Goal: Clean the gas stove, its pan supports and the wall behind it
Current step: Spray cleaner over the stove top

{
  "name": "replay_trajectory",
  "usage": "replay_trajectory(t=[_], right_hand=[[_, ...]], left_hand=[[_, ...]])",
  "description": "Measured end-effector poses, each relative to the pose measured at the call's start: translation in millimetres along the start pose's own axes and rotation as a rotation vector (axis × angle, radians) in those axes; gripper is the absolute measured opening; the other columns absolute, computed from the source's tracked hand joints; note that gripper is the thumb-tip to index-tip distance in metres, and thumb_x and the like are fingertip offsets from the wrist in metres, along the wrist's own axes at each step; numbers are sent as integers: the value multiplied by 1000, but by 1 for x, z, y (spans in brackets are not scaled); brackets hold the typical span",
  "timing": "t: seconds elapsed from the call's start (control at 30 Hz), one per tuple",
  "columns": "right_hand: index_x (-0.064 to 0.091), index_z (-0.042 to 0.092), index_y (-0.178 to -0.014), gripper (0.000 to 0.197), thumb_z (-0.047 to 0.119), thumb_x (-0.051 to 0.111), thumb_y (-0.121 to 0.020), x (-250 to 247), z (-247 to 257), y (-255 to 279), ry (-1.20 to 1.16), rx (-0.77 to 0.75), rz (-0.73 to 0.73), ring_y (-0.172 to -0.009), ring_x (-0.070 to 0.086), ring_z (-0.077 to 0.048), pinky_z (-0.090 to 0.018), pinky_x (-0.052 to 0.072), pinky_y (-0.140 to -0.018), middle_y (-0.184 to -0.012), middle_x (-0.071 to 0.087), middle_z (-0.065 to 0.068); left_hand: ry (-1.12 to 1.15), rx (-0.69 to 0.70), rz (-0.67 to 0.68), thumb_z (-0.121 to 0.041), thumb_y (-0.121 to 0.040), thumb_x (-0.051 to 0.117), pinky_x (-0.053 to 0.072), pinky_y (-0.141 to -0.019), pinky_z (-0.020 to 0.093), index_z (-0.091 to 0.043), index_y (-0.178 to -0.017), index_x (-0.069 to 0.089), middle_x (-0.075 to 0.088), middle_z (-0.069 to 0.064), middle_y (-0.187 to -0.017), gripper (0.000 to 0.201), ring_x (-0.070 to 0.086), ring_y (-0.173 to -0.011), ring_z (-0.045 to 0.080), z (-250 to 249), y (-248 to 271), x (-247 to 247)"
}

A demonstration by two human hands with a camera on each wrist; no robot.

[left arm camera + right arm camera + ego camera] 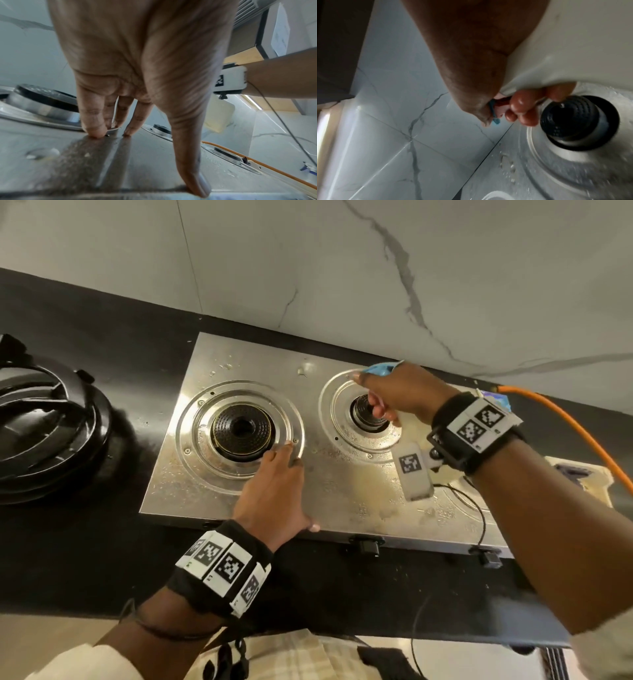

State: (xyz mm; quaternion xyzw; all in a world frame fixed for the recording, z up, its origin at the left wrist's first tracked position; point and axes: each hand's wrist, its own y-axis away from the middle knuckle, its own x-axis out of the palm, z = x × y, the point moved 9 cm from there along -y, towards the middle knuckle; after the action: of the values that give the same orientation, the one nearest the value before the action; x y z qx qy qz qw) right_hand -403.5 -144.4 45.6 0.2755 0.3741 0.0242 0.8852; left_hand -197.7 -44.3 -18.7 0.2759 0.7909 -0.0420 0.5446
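Note:
The steel gas stove (342, 501) lies on a black counter with its pan supports taken off, and its top is spotted with droplets and stains. My left hand (274, 484) rests flat on it, straight fingertips (96, 132) pressing beside the left burner (242, 430) ring and thumb at the front edge. Above the middle burner (363, 414) (573, 121), my right hand (400, 395) grips a white spray bottle (573, 47). Its blue nozzle (380, 368) points left, and my fingers (525, 108) curl on the trigger. The marbled white wall (342, 268) stands behind.
Black pan supports (44, 419) are stacked on the counter left of the stove. An orange gas hose (565, 422) runs off to the right behind my arm. Control knobs (368, 546) stick out of the front edge. A beige object (579, 477) lies at the far right.

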Motion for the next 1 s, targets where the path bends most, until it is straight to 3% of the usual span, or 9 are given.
replay_trajectory(t=[0.13,0.3,0.43,0.5,0.63,0.7,0.77,0.87,1.0], right_hand=[[68,0,-104,55,54,55,-104,-22,-1,-22,-1,37,-68,-41,55,-7,-23,47,-47,-86,75,-13],[64,8,-95,48,54,57,-103,-29,-6,-36,-92,152,-49,-44,49,-12,-23,45,-49,-70,64,-7],[69,1,-104,56,54,54,-104,-23,2,-43,-86,104,-78,-44,50,-10,-22,46,-51,-89,75,-15],[68,3,-101,54,55,54,-104,-5,9,-47,-120,104,5,-47,50,-11,-23,46,-52,-88,73,-15],[56,13,-80,51,60,56,-101,26,31,-57,-140,121,170,-48,47,-11,-24,45,-53,-67,58,-3],[58,13,-85,49,59,55,-102,34,45,-61,-150,104,167,-47,48,-11,-24,47,-51,-68,59,-3],[64,8,-100,52,59,54,-103,35,58,-62,-121,67,128,-50,50,-12,-24,48,-52,-81,70,-10],[66,4,-107,56,57,52,-104,43,79,-65,-53,-3,131,-56,53,-14,-25,48,-55,-90,73,-14],[59,13,-90,47,58,56,-102,62,102,-71,-7,9,188,-49,49,-12,-25,46,-55,-72,61,-4]], left_hand=[[29,3,-22,-65,-63,89,33,-121,35,-11,-151,45,25,5,-165,112,27,-149,23,1,2,-1],[56,14,-43,-64,-63,90,39,-116,33,-13,-146,50,28,0,-160,106,33,-141,20,1,2,-3],[59,43,-58,-63,-65,89,39,-116,33,-12,-146,50,28,2,-160,103,34,-143,20,-1,4,-6],[84,71,-65,-58,-69,89,37,-117,31,-13,-147,50,30,0,-160,98,33,-145,19,-1,7,-8],[171,90,-102,-40,-72,93,38,-112,27,-20,-147,52,46,-6,-152,88,40,-139,12,17,19,-23],[199,93,-125,-31,-69,96,45,-112,31,-18,-138,62,52,-4,-147,78,45,-136,13,29,28,-30],[217,93,-145,-26,-68,96,48,-110,32,-17,-132,66,54,-4,-145,71,48,-134,11,40,38,-35],[231,35,-230,-23,-66,97,50,-106,31,-20,-133,65,55,-7,-142,74,48,-133,11,65,55,-43],[205,-116,-324,-29,-66,96,45,-109,38,-25,-140,57,49,-4,-149,84,38,-142,15,101,75,-53]])
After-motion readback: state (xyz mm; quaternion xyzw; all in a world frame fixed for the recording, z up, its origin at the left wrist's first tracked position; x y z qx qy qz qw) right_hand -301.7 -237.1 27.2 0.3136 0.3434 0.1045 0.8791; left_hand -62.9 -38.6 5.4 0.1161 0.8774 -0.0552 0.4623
